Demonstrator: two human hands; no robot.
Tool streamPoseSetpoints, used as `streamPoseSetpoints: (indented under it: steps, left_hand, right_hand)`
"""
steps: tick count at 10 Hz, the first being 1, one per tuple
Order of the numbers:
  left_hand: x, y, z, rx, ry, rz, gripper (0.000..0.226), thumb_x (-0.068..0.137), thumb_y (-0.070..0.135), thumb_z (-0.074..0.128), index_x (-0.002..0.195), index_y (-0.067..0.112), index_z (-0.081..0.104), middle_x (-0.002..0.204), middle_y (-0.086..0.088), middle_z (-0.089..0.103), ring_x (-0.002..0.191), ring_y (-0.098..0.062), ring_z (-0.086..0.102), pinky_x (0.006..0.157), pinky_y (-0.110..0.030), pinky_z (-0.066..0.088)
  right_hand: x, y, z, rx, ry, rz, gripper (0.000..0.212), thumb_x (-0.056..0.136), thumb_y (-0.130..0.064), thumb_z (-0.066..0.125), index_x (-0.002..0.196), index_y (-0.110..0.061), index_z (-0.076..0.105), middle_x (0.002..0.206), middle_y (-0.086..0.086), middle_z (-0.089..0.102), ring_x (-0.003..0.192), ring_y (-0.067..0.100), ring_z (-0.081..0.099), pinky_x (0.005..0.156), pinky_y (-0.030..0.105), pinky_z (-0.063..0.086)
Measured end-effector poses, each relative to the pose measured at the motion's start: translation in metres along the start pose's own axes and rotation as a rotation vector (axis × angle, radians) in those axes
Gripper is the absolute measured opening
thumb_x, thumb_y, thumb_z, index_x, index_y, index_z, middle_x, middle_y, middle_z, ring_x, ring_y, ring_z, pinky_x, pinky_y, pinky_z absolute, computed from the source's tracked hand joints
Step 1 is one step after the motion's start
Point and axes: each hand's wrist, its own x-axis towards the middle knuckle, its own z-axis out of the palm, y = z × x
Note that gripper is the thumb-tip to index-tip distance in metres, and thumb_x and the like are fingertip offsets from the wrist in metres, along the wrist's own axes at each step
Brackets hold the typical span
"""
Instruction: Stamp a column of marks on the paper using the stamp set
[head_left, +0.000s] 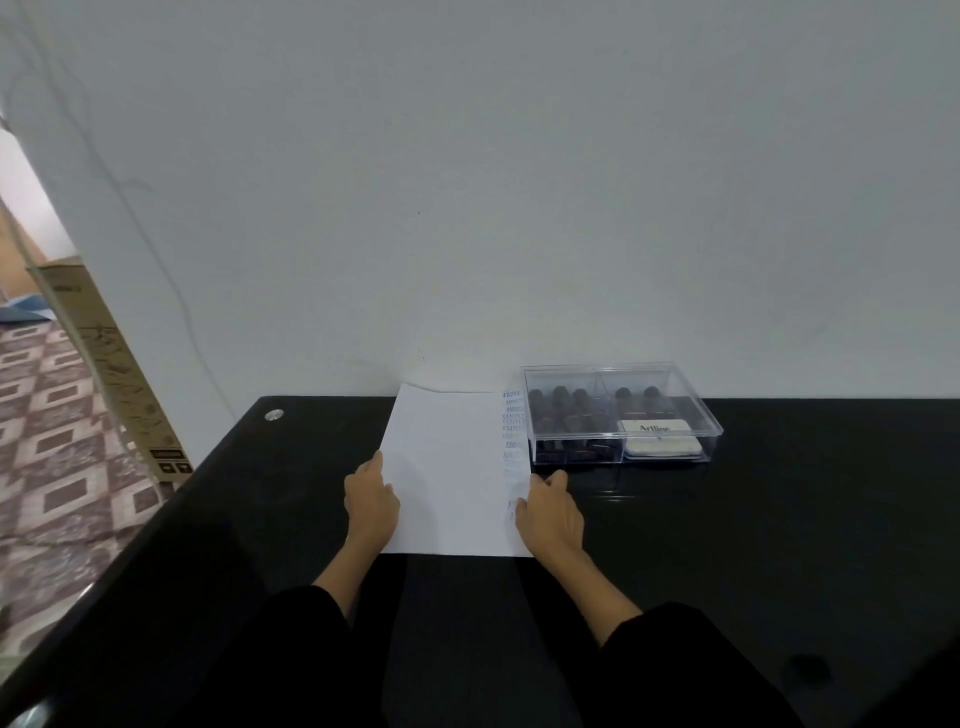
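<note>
Left hand (370, 501) rests flat at the left edge of the white sheet of paper (447, 467), fingers extended and spread, the grip open and pinning rather than pinching. Right hand (550, 512) lies likewise at the right edge, fingers loosely flat on the margin, the grip unclosed and holding no tool. The sheet lies in portrait on the glossy black worktop (779, 519), its far end curling up against the pale wall (467, 182). Down its right margin runs a column of faint blue-violet stamped marks (513, 431); one appears to read "SAMPLE", the others are too blurred to read.

Just beside the sheet's right edge stands the clear plastic stamp-set box (621, 413), lid shut, holding dark-handled stamps (563, 415) in its left compartment and a white ink pad (660, 439) labelled "Artline" in the right.

Step in hand, as judged: squaring or steadying the sheet, with no stamp taken up. The next move would call for freeing the right hand to lift the lid, while the left keeps the sheet from sliding on the slick surface. A brown cardboard carton (111, 364) leans at far left.
</note>
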Motion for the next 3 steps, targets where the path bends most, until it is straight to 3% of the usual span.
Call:
streamPoseSetpoints:
  steps: [1, 2, 3]
  left_hand:
    - [-0.006, 0.005, -0.003, 0.188, -0.042, 0.006, 0.050, 0.094, 0.002, 0.045, 0.143, 0.007, 0.034, 0.149, -0.013, 0.031, 0.135, -0.031, 0.031, 0.105, -0.042, 0.034]
    - [-0.012, 0.010, -0.001, 0.198, -0.004, 0.090, 0.048, 0.094, 0.009, 0.047, 0.141, 0.011, 0.038, 0.153, -0.009, 0.026, 0.139, -0.026, 0.027, 0.109, -0.042, 0.029]
    - [-0.018, 0.017, 0.002, 0.175, -0.024, 0.216, 0.044, 0.093, 0.010, 0.048, 0.136, 0.012, 0.046, 0.150, -0.007, 0.034, 0.137, -0.024, 0.032, 0.108, -0.036, 0.029]
  right_hand:
    - [-0.002, 0.000, -0.002, 0.006, -0.003, -0.005, 0.025, 0.097, -0.022, 0.046, 0.116, -0.006, 0.050, 0.123, 0.011, 0.040, 0.098, 0.023, 0.056, 0.070, 0.028, 0.044]
    - [-0.004, 0.002, -0.001, -0.034, 0.020, -0.045, 0.030, 0.096, -0.023, 0.046, 0.122, -0.008, 0.046, 0.125, 0.010, 0.039, 0.105, 0.022, 0.052, 0.074, 0.028, 0.046]
    - [-0.010, 0.004, -0.004, -0.077, 0.036, -0.071, 0.034, 0.095, -0.023, 0.047, 0.127, -0.011, 0.043, 0.126, 0.009, 0.039, 0.111, 0.021, 0.046, 0.076, 0.027, 0.045]
